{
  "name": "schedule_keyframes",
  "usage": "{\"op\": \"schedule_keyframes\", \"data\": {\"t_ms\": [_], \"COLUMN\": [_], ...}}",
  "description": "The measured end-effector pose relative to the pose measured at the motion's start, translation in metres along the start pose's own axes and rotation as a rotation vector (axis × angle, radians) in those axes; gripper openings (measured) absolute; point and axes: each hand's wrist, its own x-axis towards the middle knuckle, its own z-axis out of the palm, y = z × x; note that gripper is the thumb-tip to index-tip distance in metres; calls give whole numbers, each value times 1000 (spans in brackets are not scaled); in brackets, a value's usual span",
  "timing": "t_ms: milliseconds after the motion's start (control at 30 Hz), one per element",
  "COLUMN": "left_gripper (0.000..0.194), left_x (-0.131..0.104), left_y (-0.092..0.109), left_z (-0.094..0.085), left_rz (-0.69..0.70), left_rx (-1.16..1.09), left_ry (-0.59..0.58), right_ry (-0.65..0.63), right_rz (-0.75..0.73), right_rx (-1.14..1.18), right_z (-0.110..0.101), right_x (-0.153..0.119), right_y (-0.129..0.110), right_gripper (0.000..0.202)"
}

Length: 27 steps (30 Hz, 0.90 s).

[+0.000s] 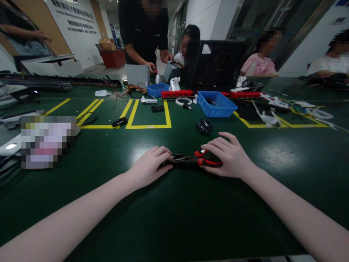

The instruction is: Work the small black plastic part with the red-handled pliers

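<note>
Red-handled pliers (200, 159) lie level just above the green table (174, 218), their jaws pointing left. My right hand (230, 156) is closed around the red handles. My left hand (151, 165) pinches a small black part (166, 163), and the tips of the pliers reach that part beside my fingers. Most of the black part is hidden by my fingers. Beyond my hands sits a small bundle of black pieces (204, 126).
A blue bin (216, 105) and a smaller blue tray (157, 90) stand farther back, near red strips (177, 94). Black pieces lie by the yellow tape. A pixelated object (49, 145) is at left. Across the table, a person in black (144, 32) handles a grey metal box.
</note>
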Motion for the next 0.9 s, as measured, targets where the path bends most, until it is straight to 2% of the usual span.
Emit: {"op": "schedule_keyframes", "data": {"t_ms": [533, 900], "left_gripper": [11, 10], "left_x": [1, 1], "left_y": [-4, -1], "left_z": [1, 1], "left_rz": [14, 14], "left_rx": [4, 17], "left_ry": [-12, 10], "right_ry": [37, 21], "right_rz": [43, 9], "right_rx": [-1, 37], "right_z": [-2, 2], "right_x": [-1, -1], "right_y": [4, 1], "right_gripper": [43, 45]}}
